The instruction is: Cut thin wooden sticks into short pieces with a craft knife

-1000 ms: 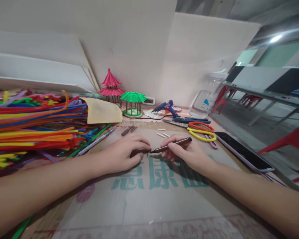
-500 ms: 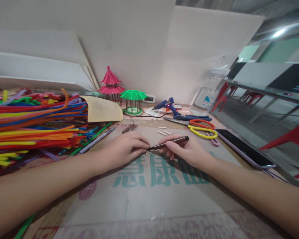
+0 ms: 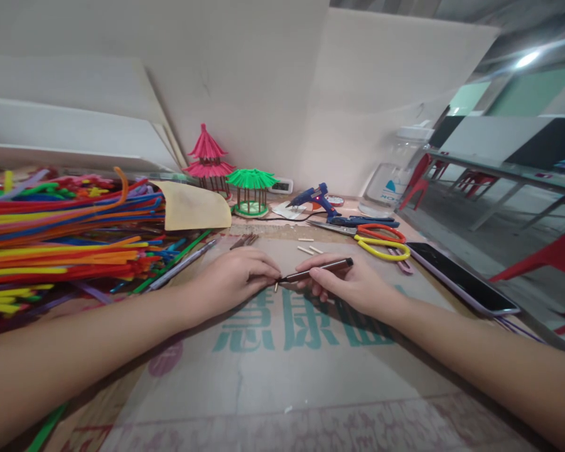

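Note:
My right hand (image 3: 341, 282) is closed round a dark brown marker (image 3: 320, 270), whose tip points left. That tip meets a small pale stick (image 3: 276, 287) pinched in the fingertips of my left hand (image 3: 242, 276). Both hands rest low over a printed sheet (image 3: 263, 389) with green characters. Just beyond the marker lie several short pale sticks (image 3: 305, 250). A little bunch of dark brown sticks (image 3: 245, 241) sits behind my left hand.
Bundles of coloured pipe cleaners (image 3: 66, 257) fill the left side. Pink (image 3: 207, 150) and green (image 3: 252, 180) model pavilions stand behind. A glue gun (image 3: 317, 198), scissors (image 3: 381, 242), water bottle (image 3: 388, 182) and phone (image 3: 461, 276) are towards the right.
The marker and my right hand have shifted very slightly left. My left hand keeps its pinch on the small stick, and the whole view has moved a little.

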A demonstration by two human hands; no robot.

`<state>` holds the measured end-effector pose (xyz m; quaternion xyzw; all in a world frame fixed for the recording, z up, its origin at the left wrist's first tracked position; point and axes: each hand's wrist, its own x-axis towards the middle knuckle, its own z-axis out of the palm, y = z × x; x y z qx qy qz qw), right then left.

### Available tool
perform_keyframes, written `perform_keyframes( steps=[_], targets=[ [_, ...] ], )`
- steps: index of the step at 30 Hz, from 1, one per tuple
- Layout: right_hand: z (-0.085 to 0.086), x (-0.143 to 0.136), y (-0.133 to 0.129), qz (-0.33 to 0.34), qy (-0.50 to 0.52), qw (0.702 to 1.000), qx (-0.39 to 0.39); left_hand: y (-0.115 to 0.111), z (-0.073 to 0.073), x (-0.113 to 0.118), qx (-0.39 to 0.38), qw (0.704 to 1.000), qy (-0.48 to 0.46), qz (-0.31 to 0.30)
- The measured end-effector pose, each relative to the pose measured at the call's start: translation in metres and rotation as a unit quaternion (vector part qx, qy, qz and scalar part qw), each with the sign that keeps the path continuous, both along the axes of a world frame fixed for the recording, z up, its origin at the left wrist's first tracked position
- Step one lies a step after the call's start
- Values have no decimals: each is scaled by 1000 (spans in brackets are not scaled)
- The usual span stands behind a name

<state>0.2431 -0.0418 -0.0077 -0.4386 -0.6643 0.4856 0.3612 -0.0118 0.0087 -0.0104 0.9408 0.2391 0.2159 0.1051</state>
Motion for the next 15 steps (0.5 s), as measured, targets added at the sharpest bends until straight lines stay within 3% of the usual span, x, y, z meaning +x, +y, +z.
perform_keyframes(
  steps=[11, 15],
  targets=[
    [1, 1, -1, 56, -4, 998, 4, 1, -1, 0, 20, 1000, -13, -19],
    [1, 1, -1, 48, -5, 999, 4, 1, -1, 0, 25, 999, -12, -19]
  ],
)
